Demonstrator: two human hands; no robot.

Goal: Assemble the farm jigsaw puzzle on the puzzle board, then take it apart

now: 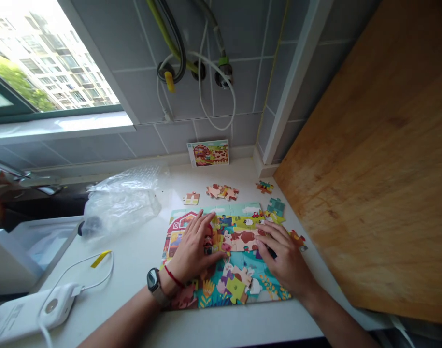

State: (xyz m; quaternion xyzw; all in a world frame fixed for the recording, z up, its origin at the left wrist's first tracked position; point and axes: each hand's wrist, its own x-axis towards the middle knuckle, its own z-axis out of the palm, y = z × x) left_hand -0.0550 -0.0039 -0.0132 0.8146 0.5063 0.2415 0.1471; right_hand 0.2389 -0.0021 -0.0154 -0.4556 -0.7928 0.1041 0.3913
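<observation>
A colourful farm jigsaw puzzle (269,285) lies on the white countertop, partly assembled. Across its left side, over the red barn, my left hand (193,249) rests flat with fingers and thumb spread. My right hand (284,256) lies at the puzzle's right side, fingers stretched out, their tips touching the brown-and-white cow pieces (244,240). What is under its palm is hidden. A loose green puzzle piece (235,290) sits on top of the lower part, beside a few pale pieces. Several cow-patterned pieces (222,192) are heaped beyond the top edge.
A picture card (209,153) of the farm leans against the wall. Loose teal pieces (276,207) lie by the wooden panel (373,169) at right. Leftward are a crumpled plastic bag (124,200), a white power strip (35,309) with a cable, and a white bin (14,261).
</observation>
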